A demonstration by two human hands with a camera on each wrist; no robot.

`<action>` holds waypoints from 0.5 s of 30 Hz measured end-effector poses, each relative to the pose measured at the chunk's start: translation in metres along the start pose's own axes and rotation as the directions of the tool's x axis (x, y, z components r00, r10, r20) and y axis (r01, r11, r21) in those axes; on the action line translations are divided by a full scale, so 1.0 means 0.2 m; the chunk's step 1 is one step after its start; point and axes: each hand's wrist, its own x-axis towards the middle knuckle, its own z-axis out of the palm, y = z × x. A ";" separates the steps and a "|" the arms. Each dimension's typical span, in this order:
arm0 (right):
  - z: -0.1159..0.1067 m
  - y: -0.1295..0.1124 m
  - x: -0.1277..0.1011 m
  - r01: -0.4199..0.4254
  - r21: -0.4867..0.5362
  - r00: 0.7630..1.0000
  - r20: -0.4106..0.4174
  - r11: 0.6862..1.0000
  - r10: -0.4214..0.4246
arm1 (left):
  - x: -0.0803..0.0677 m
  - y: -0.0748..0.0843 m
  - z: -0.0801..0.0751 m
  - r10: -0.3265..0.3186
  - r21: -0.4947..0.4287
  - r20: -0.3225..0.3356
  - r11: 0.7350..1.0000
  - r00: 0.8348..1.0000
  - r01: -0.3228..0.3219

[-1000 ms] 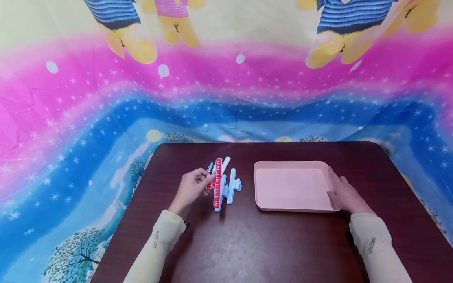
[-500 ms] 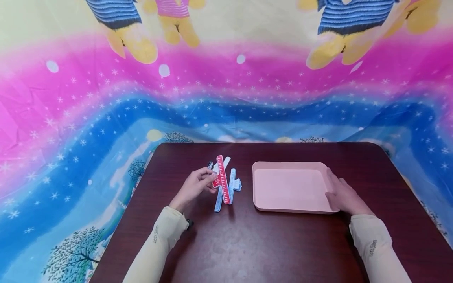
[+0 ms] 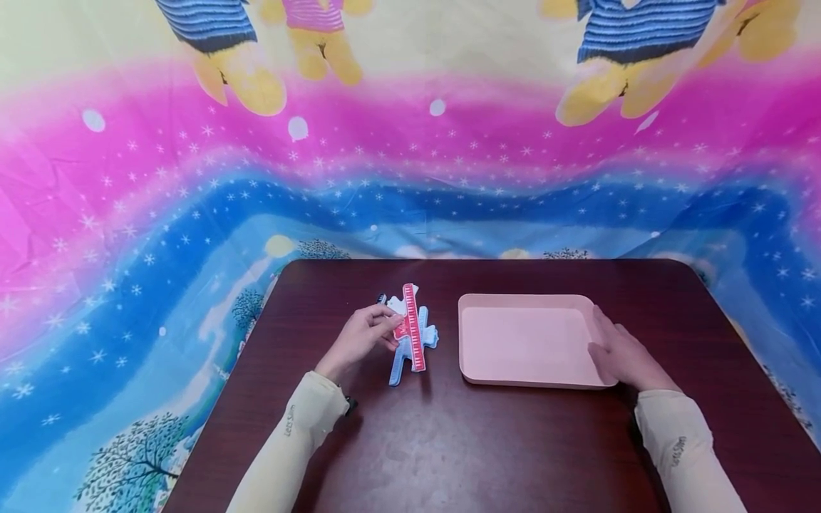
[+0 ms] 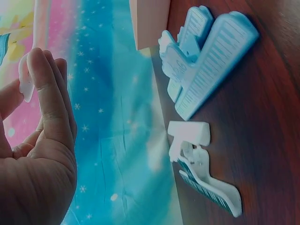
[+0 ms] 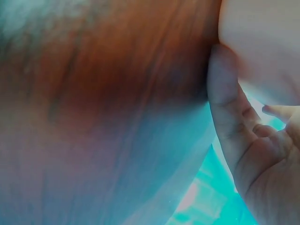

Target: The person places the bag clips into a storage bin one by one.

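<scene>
The red clip (image 3: 412,326), a long flat one printed with white ruler marks, is held just above the table (image 3: 449,442), left of the middle, with its length running away from the person and slightly tilted. The left hand (image 3: 361,339) pinches it at its left side between thumb and fingertips, so the grip is clamped on the red clip; the wrist is bent a little and the forearm comes in from the lower left. In the left wrist view the fingers (image 4: 49,89) stand upright and close together, and only a small pale edge of the clip shows behind them.

Directly under and beside the red clip lie two light blue clips (image 3: 410,349) of the same ruler pattern, crossing one another on the table (in the left wrist view they form a V shape (image 4: 206,61)). Just beyond them lies a white clip (image 4: 199,159) with a dark toothed edge.

To the right stands a pink tray (image 3: 526,377), apart from the clips. The right hand (image 3: 625,356) rests against its right rim, fingers relaxed and nearly straight, holding nothing.

Both sleeves are pale yellow; the small printed logo on the left sleeve (image 3: 290,420) is too small to read with certainty. A colourful cartoon cloth (image 3: 128,214) hangs behind the table.
</scene>
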 end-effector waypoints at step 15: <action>0.00 -0.02 0.01 0.024 -0.026 0.999 -0.026 0.999 -0.024 | 0.17 0.04 0.20 0.015 0.000 0.113 1.000 0.993 -0.015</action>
